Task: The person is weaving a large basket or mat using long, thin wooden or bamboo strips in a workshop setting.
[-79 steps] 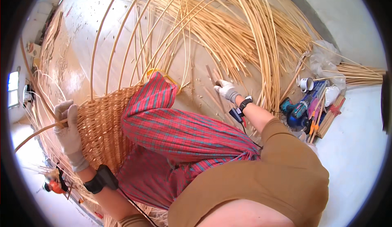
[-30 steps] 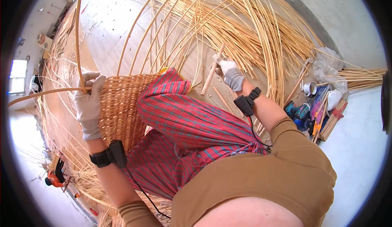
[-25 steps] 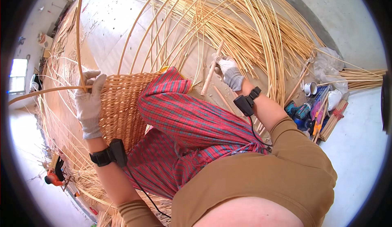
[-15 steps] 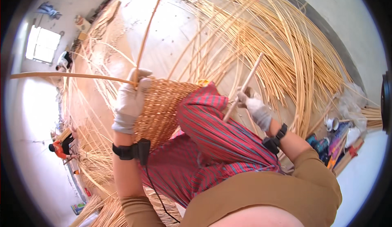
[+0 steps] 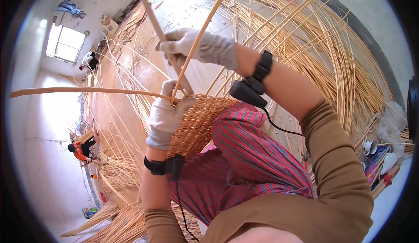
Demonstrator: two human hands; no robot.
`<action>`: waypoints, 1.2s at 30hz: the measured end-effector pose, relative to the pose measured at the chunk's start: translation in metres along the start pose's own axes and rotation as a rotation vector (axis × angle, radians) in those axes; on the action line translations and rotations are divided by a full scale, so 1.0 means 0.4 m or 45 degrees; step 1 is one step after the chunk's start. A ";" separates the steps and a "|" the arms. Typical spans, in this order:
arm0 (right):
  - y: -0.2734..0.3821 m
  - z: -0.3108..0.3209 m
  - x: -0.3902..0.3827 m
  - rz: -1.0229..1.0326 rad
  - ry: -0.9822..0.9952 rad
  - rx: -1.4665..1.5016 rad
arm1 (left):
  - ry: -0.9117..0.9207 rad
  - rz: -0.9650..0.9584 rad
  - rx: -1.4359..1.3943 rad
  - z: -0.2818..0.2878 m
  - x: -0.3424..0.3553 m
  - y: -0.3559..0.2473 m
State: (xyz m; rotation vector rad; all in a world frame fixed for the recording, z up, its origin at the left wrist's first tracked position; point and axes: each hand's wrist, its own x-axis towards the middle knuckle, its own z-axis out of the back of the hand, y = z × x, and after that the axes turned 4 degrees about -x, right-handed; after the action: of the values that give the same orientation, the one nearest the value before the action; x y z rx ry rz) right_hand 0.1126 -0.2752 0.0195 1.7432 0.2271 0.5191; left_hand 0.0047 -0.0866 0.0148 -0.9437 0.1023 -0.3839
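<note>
My left hand [image 5: 166, 116], in a pale knit glove, grips the rim of a woven cane basket [image 5: 192, 129] where an upright cane [image 5: 207, 16] and a long cane [image 5: 74, 90] reaching left meet. Above it, my gloved right hand [image 5: 190, 46] is closed on a pale wooden stick [image 5: 152, 13], held steeply with its lower end at the rim beside my left fingers. The basket lies against my raised knee in red checked cloth [image 5: 248, 142]; its lower part is hidden by my arm and leg.
Loose cane bundles [image 5: 327, 55] cover the floor at right, more [image 5: 118, 225] lie lower left. Two other people, one in orange [image 5: 80, 152], one in dark clothing [image 5: 91, 59], crouch at left. Tools and plastic bags [image 5: 379, 164] sit at right. A window [image 5: 65, 42] is upper left.
My right hand has raised the stick from the floor area at right and moved it leftward to the rim, above my left hand. The view has swung left.
</note>
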 end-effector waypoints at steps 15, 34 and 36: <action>-0.190 -0.043 0.091 -0.253 0.151 0.278 | -0.032 -0.131 0.084 -0.002 0.011 0.031; -0.041 -0.019 -0.124 0.872 0.183 0.993 | -0.068 0.076 -0.096 -0.019 0.013 0.027; -0.060 -0.010 -0.147 0.710 -0.260 0.808 | -0.063 0.107 -0.230 -0.023 0.017 0.032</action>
State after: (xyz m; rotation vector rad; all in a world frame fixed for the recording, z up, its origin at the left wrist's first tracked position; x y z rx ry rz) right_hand 0.0621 -0.2909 -0.0161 2.4816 -0.2851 0.7097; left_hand 0.0121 -0.0893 -0.0002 -1.1228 0.1326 -0.2768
